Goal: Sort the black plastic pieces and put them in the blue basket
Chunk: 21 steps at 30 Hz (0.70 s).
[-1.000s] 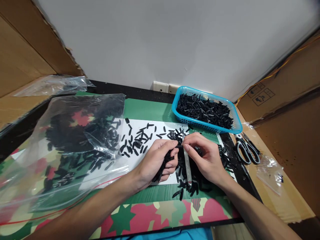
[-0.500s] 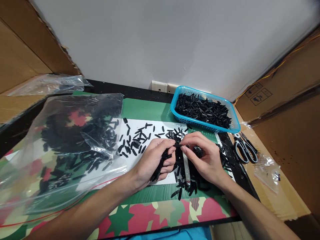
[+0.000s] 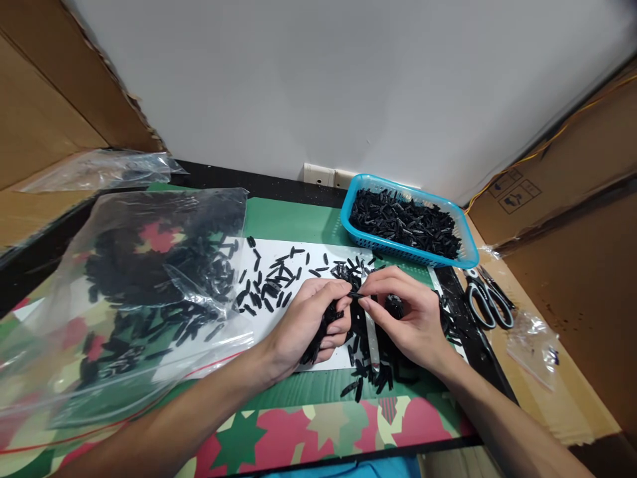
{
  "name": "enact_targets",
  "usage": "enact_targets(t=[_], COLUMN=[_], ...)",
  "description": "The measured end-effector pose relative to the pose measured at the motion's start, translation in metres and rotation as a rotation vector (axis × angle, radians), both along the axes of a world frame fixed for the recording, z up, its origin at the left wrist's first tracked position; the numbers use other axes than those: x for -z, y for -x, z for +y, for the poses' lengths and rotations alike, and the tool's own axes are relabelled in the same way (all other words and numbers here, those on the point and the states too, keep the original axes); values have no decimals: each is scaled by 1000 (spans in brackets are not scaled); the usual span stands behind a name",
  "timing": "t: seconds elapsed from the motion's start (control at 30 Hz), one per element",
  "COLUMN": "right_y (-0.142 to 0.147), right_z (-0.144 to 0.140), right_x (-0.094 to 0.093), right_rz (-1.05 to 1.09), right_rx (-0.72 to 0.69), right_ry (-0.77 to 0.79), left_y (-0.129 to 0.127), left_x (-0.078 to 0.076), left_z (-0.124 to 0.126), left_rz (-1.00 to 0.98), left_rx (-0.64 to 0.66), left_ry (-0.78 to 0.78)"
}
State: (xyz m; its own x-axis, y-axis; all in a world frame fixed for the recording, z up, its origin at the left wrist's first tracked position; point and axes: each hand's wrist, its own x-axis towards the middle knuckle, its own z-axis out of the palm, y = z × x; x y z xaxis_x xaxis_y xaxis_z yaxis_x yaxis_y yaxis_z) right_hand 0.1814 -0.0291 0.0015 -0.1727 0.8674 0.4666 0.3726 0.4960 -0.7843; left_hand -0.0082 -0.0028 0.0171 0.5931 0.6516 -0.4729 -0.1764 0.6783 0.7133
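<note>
My left hand is closed around a bunch of small black strips, which stick out below its curled fingers. Between its thumb and index finger is one end of a thin black strip. The thumb and fingertips of my right hand pinch the other end of that strip. Beneath both hands lies a loose pile of similar black pieces, partly hidden by them. A narrow pale strip runs through this pile. What the black pieces are made of, I cannot tell.
A blue basket full of black pieces stands at the back right. Scissors and a small clear bag lie on cardboard to the right. On the left, a large clear zip bag covers more pieces. Scattered pieces lie on white paper.
The thin strip between my fingertips now shows more plainly, lying level from hand to hand. My hands have barely moved, and the view has shifted slightly.
</note>
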Motion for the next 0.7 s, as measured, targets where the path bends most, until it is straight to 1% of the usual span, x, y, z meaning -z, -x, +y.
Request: enact_targets(t=[0.07,0.1,0.17,0.23,0.27,0.3,0.37,0.4,0.43,0.47,0.5,0.53,0.63,0.67,0.7], right_y=[-1,-3,-13,-29,-39,-49,-64,-69,-71,-71,-68,-63,-40,-31,-23], right_z=[0,1,4,11,15,20,28,31,33,34,33,31,19,15,10], right_x=[0,1,1,2,2,2,2,2,2,2,3,3,2,2,2], right_rz=[-44,-91,-243,-435,-493,-510,-594,-615,-610,-581,-530,-469,-335,-315,-294], right_rx=[4,2,4,71,186,347,651,742,778,766,702,600,203,93,11], right_ry=[-60,-119,-290,-485,-539,-564,-521,-487,-462,-439,-411,-376,-206,-171,-146], left_y=[0,0,1,2,2,3,4,4,5,5,5,5,6,6,5], left_x=[0,0,0,0,0,0,0,-1,0,0,0,1,3,3,4], left_z=[0,0,1,2,2,3,3,2,2,2,2,2,3,3,3], left_rz=[-4,-3,2,10,14,16,21,24,25,24,18,10,-18,-22,-22], left_rx=[13,20,26,21,16,11,5,2,-2,-6,-7,-6,-7,-9,-12], left_ry=[1,2,3,12,21,33,55,64,69,72,73,74,69,65,58])
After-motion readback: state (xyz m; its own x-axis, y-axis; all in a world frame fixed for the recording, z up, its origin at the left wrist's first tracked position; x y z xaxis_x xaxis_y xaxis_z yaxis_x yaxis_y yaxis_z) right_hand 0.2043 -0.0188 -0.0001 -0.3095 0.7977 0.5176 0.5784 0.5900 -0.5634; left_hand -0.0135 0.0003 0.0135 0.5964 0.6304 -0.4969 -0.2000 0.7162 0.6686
